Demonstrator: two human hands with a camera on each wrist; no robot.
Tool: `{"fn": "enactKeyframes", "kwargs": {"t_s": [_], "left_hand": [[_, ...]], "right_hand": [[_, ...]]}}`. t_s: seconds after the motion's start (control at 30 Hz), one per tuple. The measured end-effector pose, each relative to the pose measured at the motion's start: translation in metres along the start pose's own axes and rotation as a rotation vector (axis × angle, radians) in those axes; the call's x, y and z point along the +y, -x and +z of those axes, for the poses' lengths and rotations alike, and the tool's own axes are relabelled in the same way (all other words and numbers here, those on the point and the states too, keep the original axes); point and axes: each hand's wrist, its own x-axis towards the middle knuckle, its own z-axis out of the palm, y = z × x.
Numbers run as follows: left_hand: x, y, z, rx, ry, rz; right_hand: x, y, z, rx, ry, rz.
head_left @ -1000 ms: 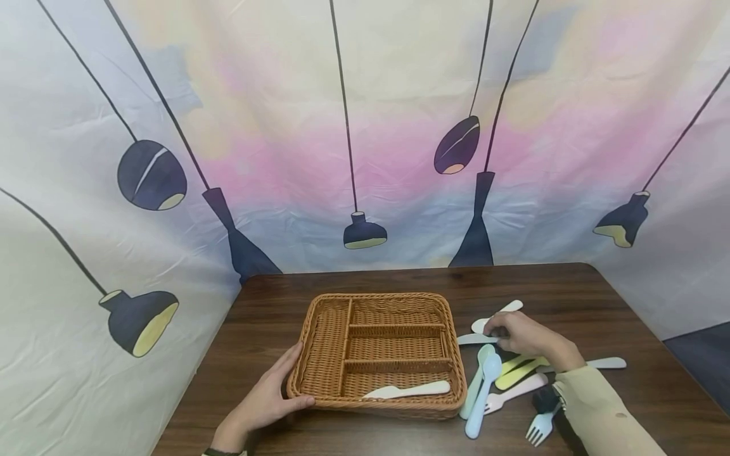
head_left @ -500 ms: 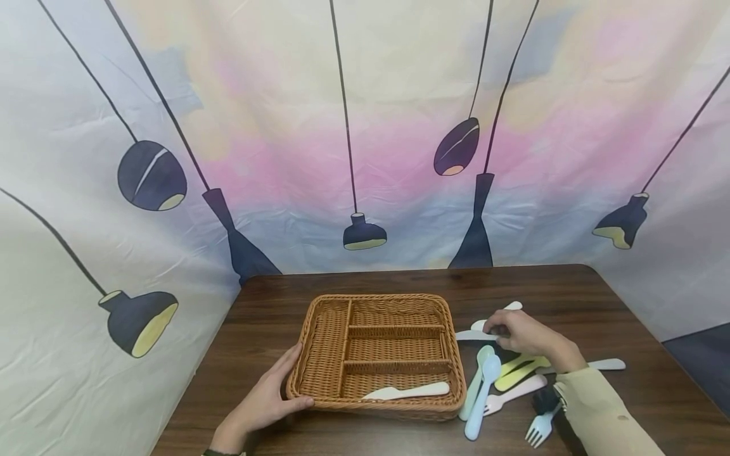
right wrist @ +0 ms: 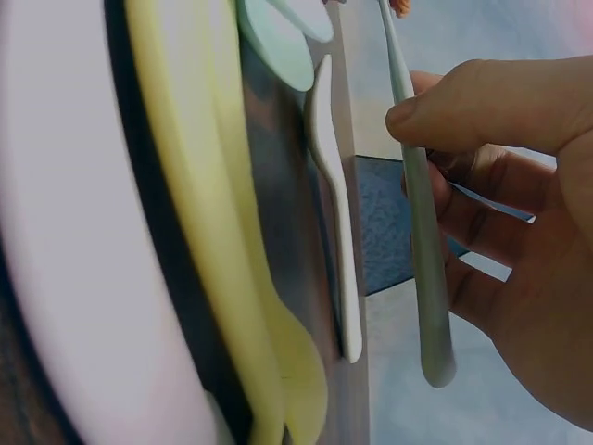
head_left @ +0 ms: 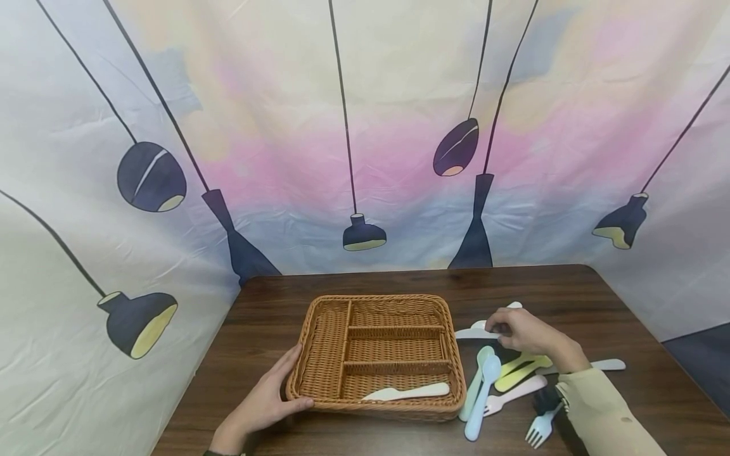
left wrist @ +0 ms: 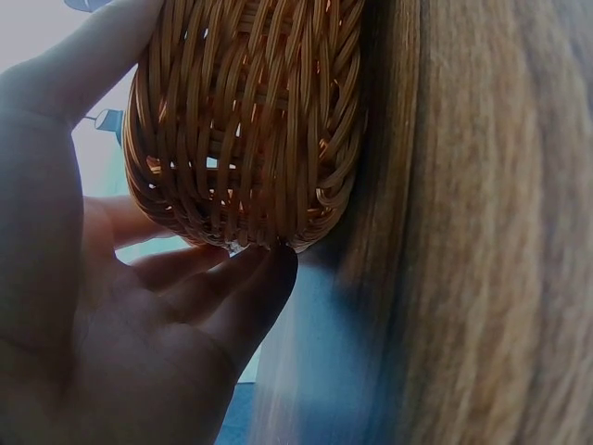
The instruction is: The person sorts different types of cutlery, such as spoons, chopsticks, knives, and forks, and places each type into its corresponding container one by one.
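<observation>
My left hand (head_left: 265,392) grips the near-left corner of a brown wicker basket (head_left: 345,342), thumb at the front rim, fingers along the left side; the left wrist view shows fingertips against the weave (left wrist: 246,120). A white knife (head_left: 407,391) lies in the basket's front compartment. To the right, my right hand (head_left: 521,329) pinches a pale knife (head_left: 474,334) between thumb and fingers, its blade toward the basket. In the right wrist view this knife (right wrist: 428,260) is raised off the table. A white spoon (head_left: 480,325) lies just behind it, partly hidden by the hand.
Right of the basket lie a green spoon (head_left: 471,392), a blue spoon (head_left: 483,399), yellow utensils (head_left: 516,377), a pink fork (head_left: 516,392) and a blue fork (head_left: 538,430). A pale handle (head_left: 609,365) shows beyond the right wrist. A printed cloth (head_left: 399,158) hangs behind the table.
The pale knife in my right hand has risen slightly and shifted a little away from me since a second ago. My left hand and the basket have stayed put.
</observation>
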Motion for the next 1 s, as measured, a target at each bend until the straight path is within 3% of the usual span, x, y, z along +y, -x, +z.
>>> {"fn": "enactKeyframes", "kwargs": {"t_s": [1.0], "left_hand": [[0.0,0.0,0.0,0.001,-0.001,-0.005]], "right_hand": [[-0.009,0.008,-0.019,0.049,0.067,-0.023]]}}
